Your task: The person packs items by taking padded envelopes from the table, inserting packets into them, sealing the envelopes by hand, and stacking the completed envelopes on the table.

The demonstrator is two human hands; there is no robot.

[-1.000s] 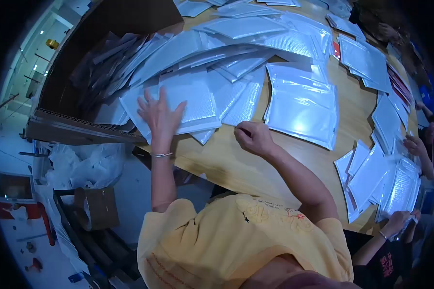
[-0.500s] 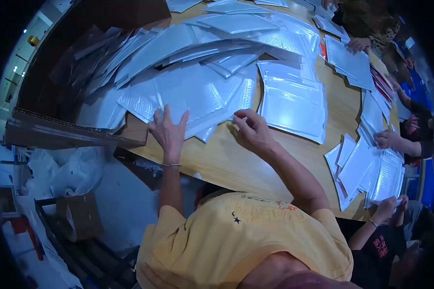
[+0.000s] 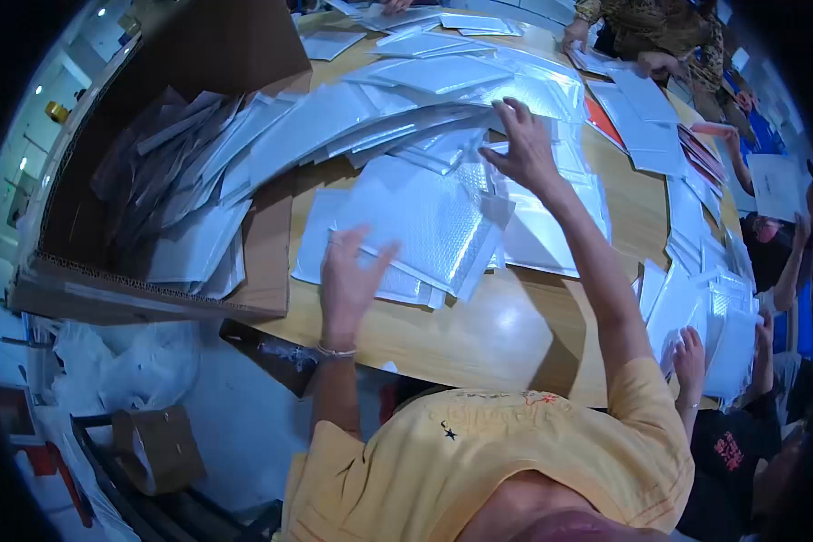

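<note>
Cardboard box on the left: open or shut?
Open: the box shows its inside, and pale envelopes reach from it onto the table.

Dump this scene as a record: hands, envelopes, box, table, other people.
left hand: fingers spread, at the near edge of some overlapping envelopes; contact unclear
right hand: thumb and fingers apart, seen against shiny white envelopes; nothing visibly held
box: cardboard, open, left side of view
envelope pile: white, overlapping, spread from inside the box across the table
table: wooden, bare along part of the near edge
odd colour: orange-red item among white envelopes
other people: several, right and far sides; one hand near envelopes at lower right
</note>
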